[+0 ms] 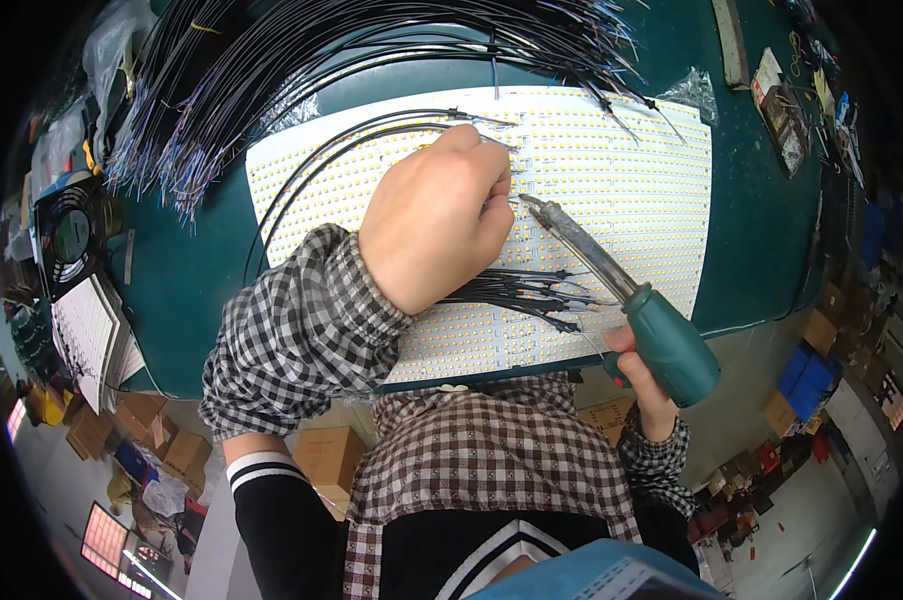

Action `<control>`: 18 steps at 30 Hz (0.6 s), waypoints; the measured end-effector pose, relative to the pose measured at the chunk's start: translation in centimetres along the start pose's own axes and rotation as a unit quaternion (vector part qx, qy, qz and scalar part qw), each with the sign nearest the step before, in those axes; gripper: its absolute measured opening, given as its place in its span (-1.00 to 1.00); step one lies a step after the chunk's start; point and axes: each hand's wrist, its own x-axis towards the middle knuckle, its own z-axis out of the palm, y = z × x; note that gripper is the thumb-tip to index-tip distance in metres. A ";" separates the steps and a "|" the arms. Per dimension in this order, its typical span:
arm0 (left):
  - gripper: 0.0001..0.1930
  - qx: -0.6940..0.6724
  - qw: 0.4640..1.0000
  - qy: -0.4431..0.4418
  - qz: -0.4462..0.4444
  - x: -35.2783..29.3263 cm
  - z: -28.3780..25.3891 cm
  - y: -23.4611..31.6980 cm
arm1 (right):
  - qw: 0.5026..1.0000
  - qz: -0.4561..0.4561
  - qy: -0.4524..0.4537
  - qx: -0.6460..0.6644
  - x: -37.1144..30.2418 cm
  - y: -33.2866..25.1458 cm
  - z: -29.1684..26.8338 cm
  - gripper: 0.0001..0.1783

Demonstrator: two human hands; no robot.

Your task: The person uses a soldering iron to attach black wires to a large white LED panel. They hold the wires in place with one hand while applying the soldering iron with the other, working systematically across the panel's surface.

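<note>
My right hand (653, 395) grips a soldering iron (676, 350) by its green handle. The iron's metal tip points up and left, close to the fingers of my left hand (446, 215). That hand is closed in a pinch above a white LED panel (661, 240) dotted with rows of small yellow chips; what it holds is hidden behind the fingers. Two black cables (331, 152) arch over the panel's left half, their thin wire ends past my knuckles. A bundle of short black cables (521, 290) lies below my left wrist, bare ends pointing right.
A large heap of black cables (261, 70) with coloured wire ends covers the back of the green table (171, 300). At the left stand a black fan (71, 235) and a paper pad (91, 330). Tools and scraps (781, 115) lie at the far right.
</note>
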 end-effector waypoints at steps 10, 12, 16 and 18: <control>-0.94 0.006 1.000 -0.006 -0.006 0.0 0.0 0.1 | 0.998 0.042 0.012 0.043 -0.6 -0.1 -0.3 -0.31; -0.94 0.006 1.000 -0.009 -0.011 0.0 0.0 0.1 | 0.999 0.031 0.005 0.033 -0.4 0.0 -0.4 -0.32; -0.94 -0.002 1.000 -0.023 -0.004 -0.2 -0.6 0.0 | 0.999 0.027 0.010 0.041 -0.4 -0.6 -0.4 -0.37; -0.93 -0.020 0.999 -0.035 0.034 -0.5 -1.4 -0.2 | 1.000 -0.001 0.006 0.029 -0.2 -0.7 -0.6 -0.39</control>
